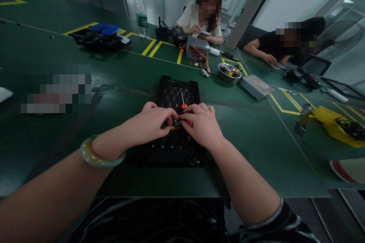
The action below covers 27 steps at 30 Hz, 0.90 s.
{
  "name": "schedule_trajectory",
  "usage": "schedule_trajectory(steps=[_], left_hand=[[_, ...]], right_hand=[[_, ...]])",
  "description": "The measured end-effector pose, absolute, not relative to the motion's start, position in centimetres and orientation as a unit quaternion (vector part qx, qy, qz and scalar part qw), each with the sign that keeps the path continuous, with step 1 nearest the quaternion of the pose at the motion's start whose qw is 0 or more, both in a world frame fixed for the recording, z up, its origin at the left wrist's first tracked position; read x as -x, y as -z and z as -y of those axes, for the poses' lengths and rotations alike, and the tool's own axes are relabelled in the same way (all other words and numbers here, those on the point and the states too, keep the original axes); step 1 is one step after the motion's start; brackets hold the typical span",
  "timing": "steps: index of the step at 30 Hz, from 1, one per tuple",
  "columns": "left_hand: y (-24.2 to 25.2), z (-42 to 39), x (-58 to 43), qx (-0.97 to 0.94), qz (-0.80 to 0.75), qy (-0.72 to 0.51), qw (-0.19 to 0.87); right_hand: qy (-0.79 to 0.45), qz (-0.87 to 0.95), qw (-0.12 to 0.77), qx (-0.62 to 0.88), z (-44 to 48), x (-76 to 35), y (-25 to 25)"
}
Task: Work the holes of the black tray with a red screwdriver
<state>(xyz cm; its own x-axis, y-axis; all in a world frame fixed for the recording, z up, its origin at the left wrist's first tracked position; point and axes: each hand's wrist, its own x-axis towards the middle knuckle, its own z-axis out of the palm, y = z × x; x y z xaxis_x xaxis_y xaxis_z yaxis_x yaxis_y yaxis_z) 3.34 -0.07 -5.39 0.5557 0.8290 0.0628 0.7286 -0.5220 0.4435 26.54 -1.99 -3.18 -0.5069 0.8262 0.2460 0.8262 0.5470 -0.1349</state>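
1. Head view, and I've got a green table spread wide below me, with a black tray square in front of the person.
2. Farther off, a bottle stands upright, a dark bin with blue cloth to its left; to its right comes a metal box trailing wires, then a bowl of mixed bits and a flat grey case. Way over right, a yellow bag holds black cables.
3. Blocking my look: the fingers themselves! They cover most of the small part, low over the tray's middle; I can't make out what it is.
4. Left hand: thumb and fingertips pinched in on that part. Right hand: fingers bent, tips closed on it too, from the other side.
5. Counting up: two hands, one screwdriver, one bangle, one ring, one bottle, one bowl, two people seated across the table.
6. Textures now: studded black tray floor, slim metal shaft, red handle running under the right fingers; whether they grip it, I can't tell. Glossy, mottled bangle, thin ring, round shiny bowl, clear bottle with a green label.
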Motion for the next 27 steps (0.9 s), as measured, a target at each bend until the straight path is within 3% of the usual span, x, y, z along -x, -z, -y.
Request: schedule_trajectory(steps=[11,16,21,27], left_hand=[[4.0,0.4,-3.5,-0.869,-0.426,-0.192,0.160],[3.7,-0.5,-2.9,-0.816,-0.514,-0.239,0.111],[3.9,-1.4,-3.0,-0.736,-0.602,-0.272,0.148],[4.8,-1.7,-3.1,-0.702,-0.584,-0.377,0.152]], right_hand=[[-0.021,0.879,0.108,0.464,2.2,-26.1,3.3],[-0.015,0.876,0.111,0.469,2.5,-25.6,3.3],[-0.025,0.877,0.111,0.468,2.4,-25.4,3.6],[-0.050,0.862,0.139,0.485,2.4,-25.3,3.3]])
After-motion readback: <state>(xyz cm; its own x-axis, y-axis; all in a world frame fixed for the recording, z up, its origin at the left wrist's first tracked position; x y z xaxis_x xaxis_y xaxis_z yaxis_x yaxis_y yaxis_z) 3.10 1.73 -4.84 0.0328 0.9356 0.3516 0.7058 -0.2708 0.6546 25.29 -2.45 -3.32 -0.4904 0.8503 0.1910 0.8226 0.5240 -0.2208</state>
